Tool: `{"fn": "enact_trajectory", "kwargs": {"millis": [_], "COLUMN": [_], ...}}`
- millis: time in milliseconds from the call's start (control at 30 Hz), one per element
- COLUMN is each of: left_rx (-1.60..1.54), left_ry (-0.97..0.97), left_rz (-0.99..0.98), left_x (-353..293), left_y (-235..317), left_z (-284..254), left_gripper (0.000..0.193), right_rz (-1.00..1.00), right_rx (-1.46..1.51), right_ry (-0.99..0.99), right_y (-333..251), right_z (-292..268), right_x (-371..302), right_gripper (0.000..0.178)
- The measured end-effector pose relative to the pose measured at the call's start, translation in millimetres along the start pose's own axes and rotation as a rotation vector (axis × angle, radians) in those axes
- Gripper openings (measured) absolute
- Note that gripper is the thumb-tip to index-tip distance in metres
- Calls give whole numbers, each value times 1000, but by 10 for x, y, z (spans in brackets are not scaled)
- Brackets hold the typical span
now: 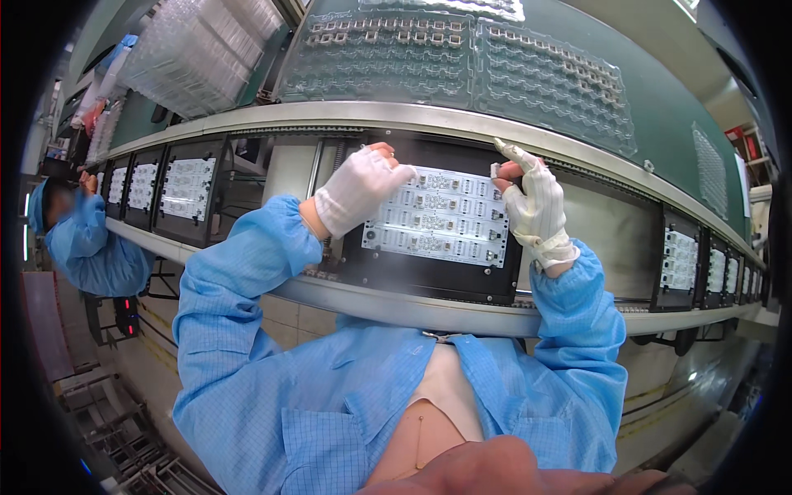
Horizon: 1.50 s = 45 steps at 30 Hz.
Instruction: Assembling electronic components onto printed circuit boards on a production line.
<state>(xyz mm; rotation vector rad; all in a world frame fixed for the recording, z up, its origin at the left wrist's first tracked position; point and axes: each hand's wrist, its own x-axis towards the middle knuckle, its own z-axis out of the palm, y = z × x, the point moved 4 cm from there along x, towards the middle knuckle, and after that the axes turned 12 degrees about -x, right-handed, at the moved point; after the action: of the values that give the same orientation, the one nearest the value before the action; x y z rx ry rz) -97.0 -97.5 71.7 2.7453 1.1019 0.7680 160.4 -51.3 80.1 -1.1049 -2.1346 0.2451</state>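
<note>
A white circuit board panel (437, 216) lies in a black carrier (429, 285) on the conveyor before me. It is divided into several strips with small parts on them. My left hand (359, 191), in a white glove with bare fingertips, is closed over the panel's upper left corner. Whatever its curled fingers hold, if anything, is hidden. At the panel's right edge is my right hand (538, 210), gloved the same way. Its thumb and a finger pinch a small white block-shaped part (495, 171), just beside the panel's upper right corner.
Clear plastic trays (379, 62) of small parts lie on the green bench beyond the conveyor rail (429, 118). Stacked clear trays (194, 58) stand far left. More carriers with panels (188, 188) sit along the line both ways. Another person (95, 239) works at the left.
</note>
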Motion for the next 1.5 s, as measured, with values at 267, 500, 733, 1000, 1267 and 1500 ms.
{"fn": "enact_trajectory", "kwargs": {"millis": [267, 500, 733, 1000, 1267, 1500], "left_rx": [-146, -224, -240, -225, -128, 85], "left_ry": [92, 296, 288, 274, 292, 466], "left_rz": [-24, -160, -129, -139, -201, -458], "left_x": [25, -23, 27, -19, 92, 414], "left_y": [-105, 68, 179, 198, 17, -1434], "left_z": [-74, -284, -300, -321, -258, -436], "left_gripper": [36, 32, 29, 32, 26, 35], "right_rz": [-70, -244, -294, -253, -379, -352], "right_rx": [-124, -350, -410, -331, -511, -476], "right_ry": [-187, -272, -346, -392, -247, -196], "right_y": [-19, -106, -128, -151, -79, -13], "right_z": [136, -28, -244, -281, -108, -67], "right_x": [15, -42, -20, 5, -239, -294], "right_gripper": [77, 72, 66, 66, 52, 59]}}
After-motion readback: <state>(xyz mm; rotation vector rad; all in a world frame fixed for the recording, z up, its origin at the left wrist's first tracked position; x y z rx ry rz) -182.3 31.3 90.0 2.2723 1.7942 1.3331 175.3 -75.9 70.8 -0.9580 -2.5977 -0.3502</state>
